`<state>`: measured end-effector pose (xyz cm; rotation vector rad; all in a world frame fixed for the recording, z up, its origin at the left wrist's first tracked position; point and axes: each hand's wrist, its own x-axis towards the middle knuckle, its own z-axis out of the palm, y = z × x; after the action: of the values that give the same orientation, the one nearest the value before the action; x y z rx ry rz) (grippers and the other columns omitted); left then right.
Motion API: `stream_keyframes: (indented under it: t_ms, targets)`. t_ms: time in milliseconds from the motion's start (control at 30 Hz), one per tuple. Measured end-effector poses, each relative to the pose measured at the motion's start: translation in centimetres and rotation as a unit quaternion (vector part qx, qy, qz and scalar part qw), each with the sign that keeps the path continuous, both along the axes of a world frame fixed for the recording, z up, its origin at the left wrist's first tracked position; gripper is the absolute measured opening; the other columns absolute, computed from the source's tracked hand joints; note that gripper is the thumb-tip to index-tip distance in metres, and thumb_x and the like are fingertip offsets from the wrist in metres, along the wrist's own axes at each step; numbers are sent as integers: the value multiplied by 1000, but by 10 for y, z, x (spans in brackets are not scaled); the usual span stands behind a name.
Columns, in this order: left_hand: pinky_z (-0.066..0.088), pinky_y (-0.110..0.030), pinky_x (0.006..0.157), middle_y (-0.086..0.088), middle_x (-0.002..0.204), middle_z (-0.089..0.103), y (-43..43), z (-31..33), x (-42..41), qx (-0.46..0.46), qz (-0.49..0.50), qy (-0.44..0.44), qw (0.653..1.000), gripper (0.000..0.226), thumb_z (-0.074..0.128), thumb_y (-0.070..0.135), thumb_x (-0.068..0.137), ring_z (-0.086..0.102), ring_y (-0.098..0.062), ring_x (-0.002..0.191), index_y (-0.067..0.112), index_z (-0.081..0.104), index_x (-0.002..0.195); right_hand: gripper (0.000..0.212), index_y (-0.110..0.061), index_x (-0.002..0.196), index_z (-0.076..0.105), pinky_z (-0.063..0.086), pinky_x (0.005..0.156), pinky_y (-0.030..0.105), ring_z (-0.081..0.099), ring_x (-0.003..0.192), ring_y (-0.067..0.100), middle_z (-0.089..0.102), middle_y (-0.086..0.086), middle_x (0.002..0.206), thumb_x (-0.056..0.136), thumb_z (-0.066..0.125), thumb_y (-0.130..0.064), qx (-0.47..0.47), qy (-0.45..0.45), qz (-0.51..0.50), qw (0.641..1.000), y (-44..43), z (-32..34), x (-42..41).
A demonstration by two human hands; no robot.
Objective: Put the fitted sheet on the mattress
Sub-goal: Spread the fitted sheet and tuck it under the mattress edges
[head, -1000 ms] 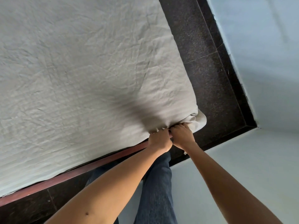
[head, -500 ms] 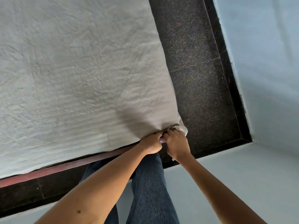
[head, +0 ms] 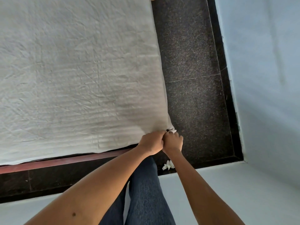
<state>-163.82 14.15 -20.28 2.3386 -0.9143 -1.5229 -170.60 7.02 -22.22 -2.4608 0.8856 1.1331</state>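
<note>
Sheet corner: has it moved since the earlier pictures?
Yes. Against the red bed frame, the sheet corner has been pulled in toward it; less sticks out past the left hand and right hand.

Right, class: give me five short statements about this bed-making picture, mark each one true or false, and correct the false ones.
1. The left hand and right hand both grip the fitted sheet at one corner. True.
2. The fitted sheet is dark blue. False: it is off-white and creased.
3. A crumpled white scrap lies on the dark floor near the person's leg. True.
4. The right hand lies flat on the middle of the sheet. False: it is curled round the corner fabric, touching the left hand.
5. A reddish-brown bed rail shows below the sheet's near edge. True.
</note>
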Motion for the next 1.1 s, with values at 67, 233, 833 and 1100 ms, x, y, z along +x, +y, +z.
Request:
stream_keyframes:
  t_ms: [67,233,833,1100]
  targets:
    - [49,-41,88,2,117,64,3,5,2,-29,25,-4,999,40,40,15,91,59,-23,107,27,49,127,29,-13,118,55,43,93,37,51,114,25,56,6,122,90,50,-17,-41,-73,-67,994,2,11,-1]
    - [48,-40,89,0,127,55,17,21,13,-50,20,-44,998,39,44,14,91,54,-23,113,19,52,128,62,-14,141,31,42,95,41,41,124,30,37,9,142,85,58,-12,-17,-199,-83,976,17,31,6]
    - [48,-28,49,0,71,59,-10,1,57,-1,302,-384,872,10,50,21,69,61,-23,60,16,58,68,34,-12,114,59,43,87,40,49,112,30,52,8,119,81,61,-10,102,-219,404,883,-45,43,121]
    - [38,-38,101,-6,133,55,-33,-40,72,89,423,-387,814,42,38,34,86,53,-26,121,21,54,122,63,-16,107,67,56,73,38,62,105,28,62,6,114,48,86,-29,102,-233,549,796,-91,0,159]
